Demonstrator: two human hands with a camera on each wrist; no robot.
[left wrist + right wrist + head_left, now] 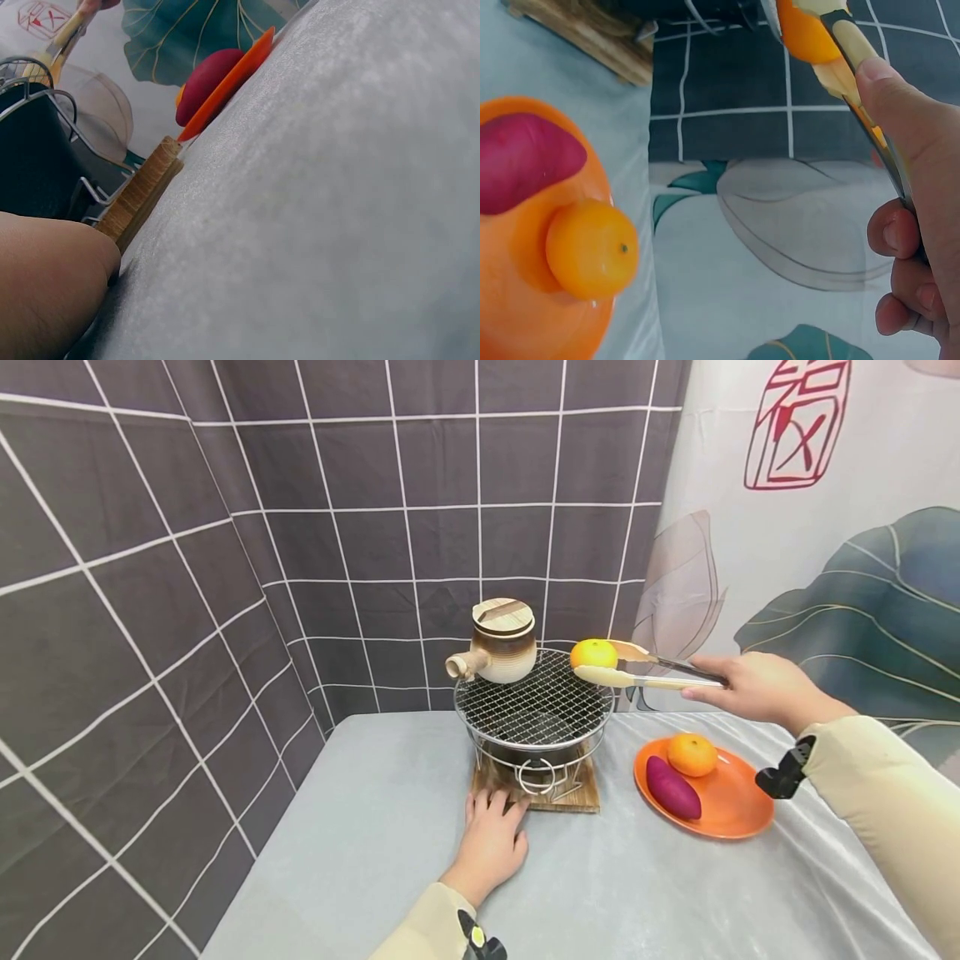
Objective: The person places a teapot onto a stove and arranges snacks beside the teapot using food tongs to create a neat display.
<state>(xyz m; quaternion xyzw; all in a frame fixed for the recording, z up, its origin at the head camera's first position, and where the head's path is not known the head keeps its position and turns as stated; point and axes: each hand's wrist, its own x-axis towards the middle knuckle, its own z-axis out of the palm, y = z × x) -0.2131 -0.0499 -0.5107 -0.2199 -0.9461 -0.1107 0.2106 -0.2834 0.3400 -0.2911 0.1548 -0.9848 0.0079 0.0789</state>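
Observation:
My right hand (pixel 765 689) grips a pair of tongs (pixel 667 682) with pale tips. Between those tips a mandarin (pixel 593 653) is held, over the right rear part of a round wire grill rack (pixel 536 710). In the right wrist view the thumb lies along the tongs (pixel 881 146) and the fingers curl round them. My left hand (pixel 491 843) rests with fingers spread at the front edge of the wooden board (pixel 573 797) under the grill stove. From the left wrist the board (pixel 142 195) shows just beyond the hand.
A clay pot (pixel 506 643) with a wooden lid and side handle stands at the rack's left rear. On the right, an orange plate (pixel 738 797) bears another mandarin (pixel 692 754) and a purple sweet potato (pixel 672 787). A tiled-pattern backdrop (pixel 345 468) rises behind the table.

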